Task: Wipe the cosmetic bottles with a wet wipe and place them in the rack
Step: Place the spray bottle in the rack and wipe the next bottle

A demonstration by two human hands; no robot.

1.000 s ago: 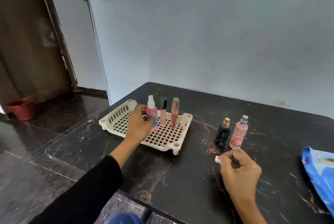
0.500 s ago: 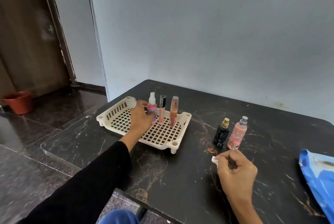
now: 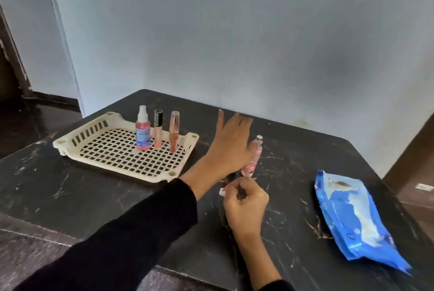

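Observation:
A cream lattice rack (image 3: 70,141) sits on the black marble table (image 3: 70,192). Inside it stand a pink spray bottle (image 3: 143,131), a black-capped tube (image 3: 158,131) and a peach tube (image 3: 174,131). My left hand (image 3: 231,145) hovers with fingers spread to the right of the rack, over the loose bottles. It covers the dark bottle and part of the pink silver-capped bottle (image 3: 252,161). My right hand (image 3: 245,201) is curled near the front and pinches a small white wipe (image 3: 222,191).
A blue wet-wipe packet (image 3: 352,218) lies at the right of the table. A pale wall rises behind the table. The table's front and left edges drop to a dark floor, and a wooden door stands at far right.
My left hand let go of the pink spray bottle in the rack and swung right, over the two loose bottles. My right hand stayed put with the wipe.

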